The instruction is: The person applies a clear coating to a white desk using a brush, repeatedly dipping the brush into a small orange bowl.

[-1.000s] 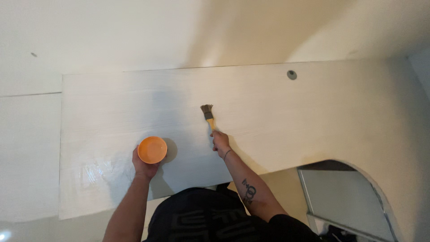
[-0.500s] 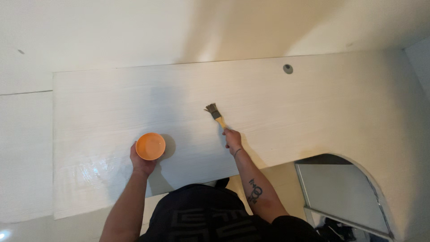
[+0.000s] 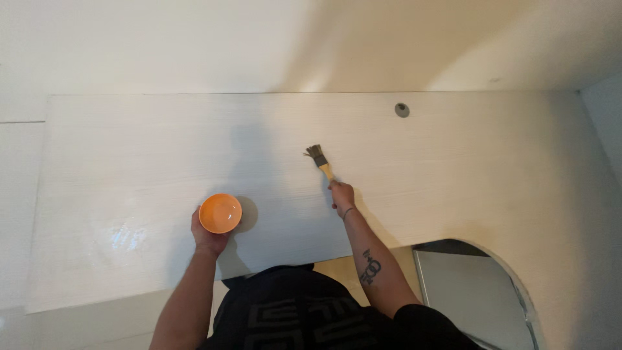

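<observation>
A large white wood-grain panel point(image 3: 453, 162) lies flat in front of me. My left hand point(image 3: 208, 238) holds a small orange bowl point(image 3: 220, 213) over the panel's near left part. My right hand point(image 3: 341, 195) grips the yellow handle of a paintbrush point(image 3: 319, 161). The brush's dark bristles touch the panel near its middle, pointing away and to the left. A wet, glossy patch point(image 3: 126, 238) shines on the panel left of the bowl.
A small round grey hole point(image 3: 402, 110) sits near the panel's far edge. The panel's near right side has a curved cut-out point(image 3: 473, 291) with a grey surface below. Pale floor or wall point(image 3: 162, 45) lies beyond the panel.
My right hand and the brush have shifted a little to the right along the panel. The bowl stays held in my left hand. The camera view has moved, showing more of the panel's left end.
</observation>
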